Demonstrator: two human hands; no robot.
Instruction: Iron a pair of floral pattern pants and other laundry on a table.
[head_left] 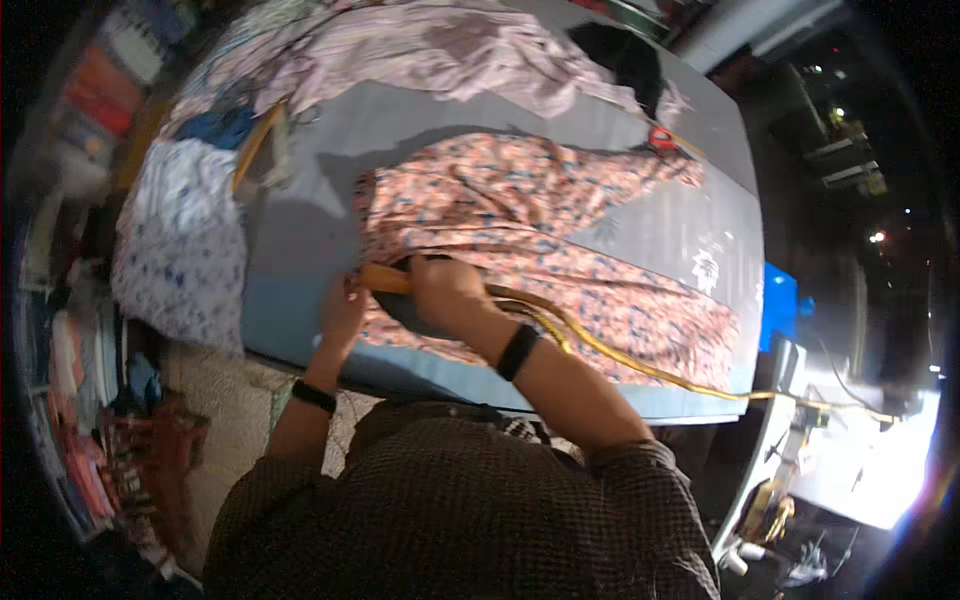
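Note:
A pink-orange shirt or dress with a small dark floral print lies spread on the grey and blue table, one sleeve stretched toward the far right. My right hand is closed round the handle of an iron with an orange front, which rests on the near part of the cloth. From the iron a yellow cord runs right over the garment and past the table's edge. Beside the iron's front, my left hand is at the garment's left edge; its fingers are blurred, so their grip is unclear.
Pale pink striped cloth lies along the table's far side, with a black cloth to its right. A white and blue patterned garment hangs over the left edge. A small red object touches the far sleeve. A blue box stands beyond the right edge.

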